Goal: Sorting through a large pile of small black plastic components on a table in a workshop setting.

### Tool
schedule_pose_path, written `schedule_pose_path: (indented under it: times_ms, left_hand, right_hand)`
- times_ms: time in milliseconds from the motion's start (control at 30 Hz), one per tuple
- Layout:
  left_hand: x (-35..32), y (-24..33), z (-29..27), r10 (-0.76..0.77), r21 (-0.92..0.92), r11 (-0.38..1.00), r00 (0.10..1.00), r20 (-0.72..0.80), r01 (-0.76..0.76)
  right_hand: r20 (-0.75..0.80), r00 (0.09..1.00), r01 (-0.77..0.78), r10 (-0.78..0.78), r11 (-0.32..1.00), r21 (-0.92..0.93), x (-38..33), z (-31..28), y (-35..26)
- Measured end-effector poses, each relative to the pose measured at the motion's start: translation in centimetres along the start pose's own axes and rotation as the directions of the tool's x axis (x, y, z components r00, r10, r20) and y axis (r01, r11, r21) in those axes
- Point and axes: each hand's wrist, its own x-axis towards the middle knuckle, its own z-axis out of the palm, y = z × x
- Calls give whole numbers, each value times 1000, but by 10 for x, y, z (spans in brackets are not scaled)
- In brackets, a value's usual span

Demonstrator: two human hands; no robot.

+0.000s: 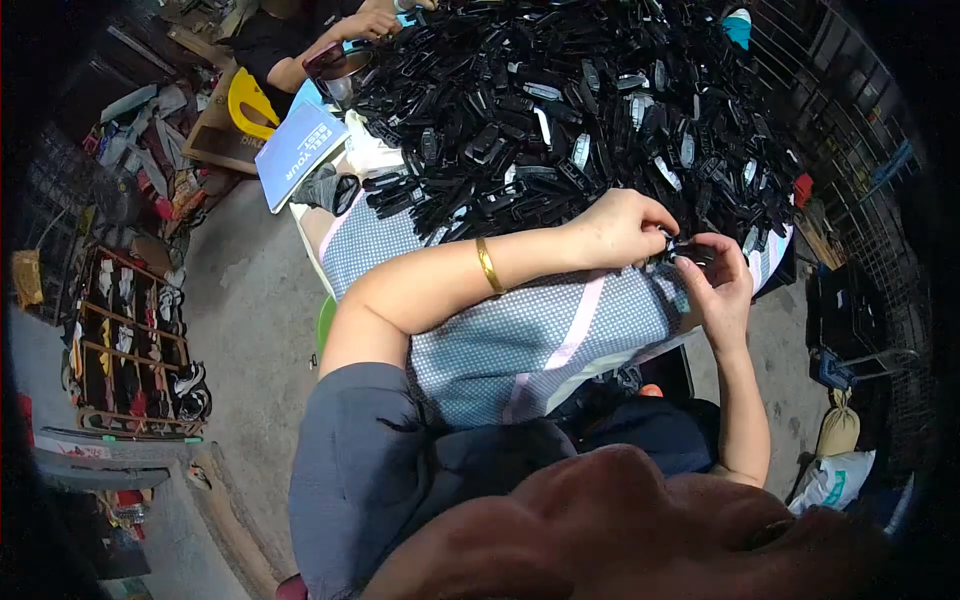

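Observation:
My left hand point(622, 232), with a gold bracelet point(487, 266) on its forearm, reaches to the right over the table's near edge. Its thumb and fingertips are closed on a small black plastic piece point(682, 250). From the other side my right hand point(728, 290) pinches the same piece, so the fingertips of both nearly meet. Fingers cover part of it, and its exact kind cannot be made out. Just beyond my hands lies a big heap of long, narrow black plastic pieces point(510, 130), several with shiny silver-grey faces.
A grey checked cloth point(470, 345) with pink stripes covers the near side of the table. A blue booklet point(300, 150) and a dark cloth bundle point(325, 190) lie at the left edge. Another person's hands point(375, 22) work at the far left, near a yellow chair point(250, 105).

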Motion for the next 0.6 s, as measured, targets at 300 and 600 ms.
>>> schedule_pose_path:
  times_ms: [300,600]
  left_hand:
    - [5,-18,-1,246,308,916,966,78,-259]
    - [2,-8,8,110,259,955,983,147,-146]
  right_hand:
    - [41,995,-84,89,989,-125,7,1,20]
    - [321,928,61,190,771,-634,4,-31,-8]
